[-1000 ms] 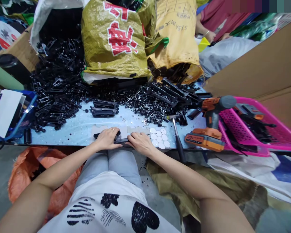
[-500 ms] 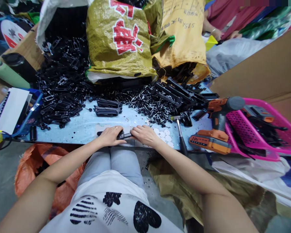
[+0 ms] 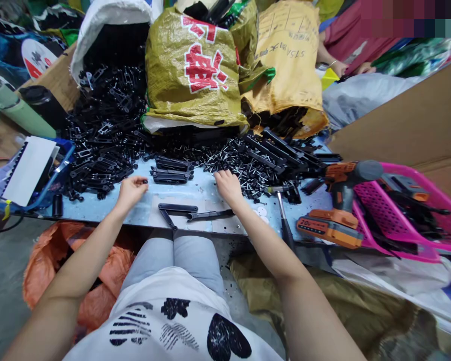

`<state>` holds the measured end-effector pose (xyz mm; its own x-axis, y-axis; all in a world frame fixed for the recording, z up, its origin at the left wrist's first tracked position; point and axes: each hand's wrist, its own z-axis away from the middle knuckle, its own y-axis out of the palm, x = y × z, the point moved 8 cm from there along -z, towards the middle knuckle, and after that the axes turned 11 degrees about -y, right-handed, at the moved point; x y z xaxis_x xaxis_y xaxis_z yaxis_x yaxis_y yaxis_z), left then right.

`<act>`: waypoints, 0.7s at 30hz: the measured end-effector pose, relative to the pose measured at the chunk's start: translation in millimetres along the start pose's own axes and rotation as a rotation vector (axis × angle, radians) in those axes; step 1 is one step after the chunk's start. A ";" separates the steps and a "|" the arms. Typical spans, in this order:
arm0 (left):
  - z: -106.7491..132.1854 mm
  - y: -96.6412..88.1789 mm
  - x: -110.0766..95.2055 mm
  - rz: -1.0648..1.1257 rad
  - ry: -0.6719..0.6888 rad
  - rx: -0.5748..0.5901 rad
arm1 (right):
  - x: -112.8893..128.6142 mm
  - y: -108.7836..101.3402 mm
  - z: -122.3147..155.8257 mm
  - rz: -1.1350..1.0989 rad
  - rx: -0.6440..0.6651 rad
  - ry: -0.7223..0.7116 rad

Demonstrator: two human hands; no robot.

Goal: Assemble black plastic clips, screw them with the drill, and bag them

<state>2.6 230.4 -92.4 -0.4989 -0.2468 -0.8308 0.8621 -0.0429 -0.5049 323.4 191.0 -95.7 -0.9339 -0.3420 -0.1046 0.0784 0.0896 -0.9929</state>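
My left hand [image 3: 131,194] is raised over the left part of the bench, thumb and fingertips pinched on a small black part [image 3: 145,181]. At the near edge of a heap of metal pins [image 3: 229,159] is my right hand [image 3: 228,186], its fingers bent and together; what they hold, if anything, is hidden. Between the hands, on a grey plate [image 3: 156,216] at the front edge, lie jointed black plastic bars [image 3: 178,207] in an angled shape, beside a longer black piece [image 3: 212,215]. Behind them sits a short stack of black assembled pieces [image 3: 173,173].
Loose black parts [image 3: 105,125] are heaped at the left, near a blue basket [image 3: 69,150]. Woven sacks [image 3: 195,108] stand at the back. A hammer [image 3: 283,218], a cordless drill [image 3: 338,200] and a pink basket [image 3: 436,248] are at the right. Another person's hands [image 3: 340,67] show far right.
Both hands have let go of the black bars, which now lie on the plate. My left hand moved left and pinches a small part; my right hand moved up to the pins.
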 end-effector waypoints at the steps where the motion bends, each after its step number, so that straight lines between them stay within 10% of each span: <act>1: 14.2 5.5 8.4 0.153 -0.087 0.086 | -5.6 3.5 -8.1 0.016 0.040 0.021; 5: 62.5 32.7 31.7 0.511 -0.344 0.371 | -6.6 10.1 -15.6 -0.025 0.087 0.024; 12: 61.1 36.5 37.0 0.514 -0.320 0.338 | 5.5 -21.5 17.3 -0.507 -0.213 0.008; 21: 97.9 35.8 -17.9 -0.424 0.556 -0.039 | 62.2 -44.6 31.9 -0.841 -0.100 -0.177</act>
<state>51.1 138.4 -72.6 -0.7719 0.3159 -0.5516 0.5845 0.0116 -0.8113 272.9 135.9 -59.7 -0.5994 -0.4718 0.6467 -0.6526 -0.1798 -0.7361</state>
